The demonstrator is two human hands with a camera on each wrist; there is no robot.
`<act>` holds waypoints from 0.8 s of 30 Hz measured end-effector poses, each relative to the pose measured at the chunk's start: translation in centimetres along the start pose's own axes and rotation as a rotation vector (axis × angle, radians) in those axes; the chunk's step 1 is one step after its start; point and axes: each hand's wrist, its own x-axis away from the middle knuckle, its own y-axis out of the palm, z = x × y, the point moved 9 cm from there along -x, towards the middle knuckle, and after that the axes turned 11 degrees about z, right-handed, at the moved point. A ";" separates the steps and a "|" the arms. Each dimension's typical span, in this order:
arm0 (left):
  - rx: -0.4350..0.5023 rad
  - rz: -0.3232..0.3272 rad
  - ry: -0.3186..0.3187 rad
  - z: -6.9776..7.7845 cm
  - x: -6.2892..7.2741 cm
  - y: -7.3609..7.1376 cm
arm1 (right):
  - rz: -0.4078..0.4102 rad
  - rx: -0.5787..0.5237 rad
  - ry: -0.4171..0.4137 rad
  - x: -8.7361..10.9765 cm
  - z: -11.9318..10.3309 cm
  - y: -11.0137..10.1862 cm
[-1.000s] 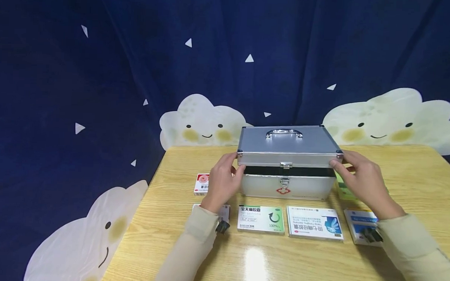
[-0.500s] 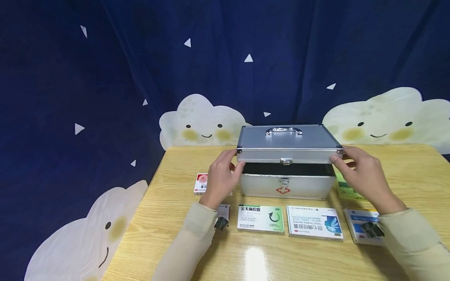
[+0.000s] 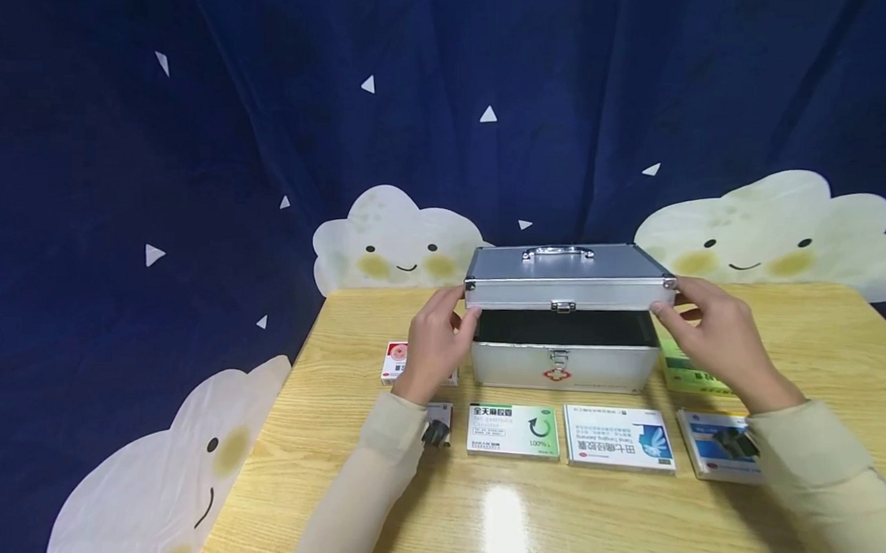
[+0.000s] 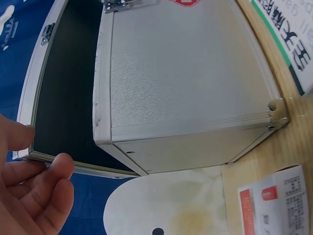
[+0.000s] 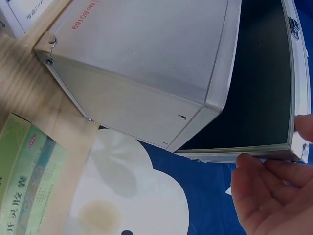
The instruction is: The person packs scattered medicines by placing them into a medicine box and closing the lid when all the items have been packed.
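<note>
A silver first-aid case (image 3: 513,366) with a red cross stands on the table, its lid (image 3: 559,295) tilted up at the front. The dark inside shows through the gap. My left hand (image 3: 438,341) grips the lid's front left corner, thumb on the front face and fingers at the side. On the opposite corner my right hand (image 3: 726,339) holds the lid the same way. Both wrist views show the lid's dark lining, with the left thumb (image 4: 19,136) and the right fingertips (image 5: 247,161) at its edge. The carry handle (image 3: 558,251) lies on top.
In front of the case lie a green-and-white medicine box (image 3: 514,431), a white-and-blue one (image 3: 619,438) and a blue one (image 3: 701,448). A red-and-white box (image 3: 396,363) and a green box (image 3: 692,375) flank it. A dark blue curtain (image 3: 420,105) hangs behind the table.
The lid's front edge has risen, and the gap above the case body has widened. Both hands have moved slightly up with it. The medicine boxes stay where they were.
</note>
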 end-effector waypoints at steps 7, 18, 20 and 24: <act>-0.006 -0.007 0.021 0.3 -0.9 -0.1 | -0.015 0.009 0.025 -0.6 -0.1 -0.1; -0.044 -0.002 0.028 0.4 -2.4 -0.3 | 0.005 -0.006 -0.008 -2.0 -0.8 -0.3; -0.047 0.007 0.031 0.5 -2.6 -0.4 | 0.000 0.000 -0.001 -2.3 -0.7 -0.3; -0.052 0.013 0.041 0.5 -3.0 -0.5 | -0.021 0.018 0.021 -2.6 -0.6 -0.2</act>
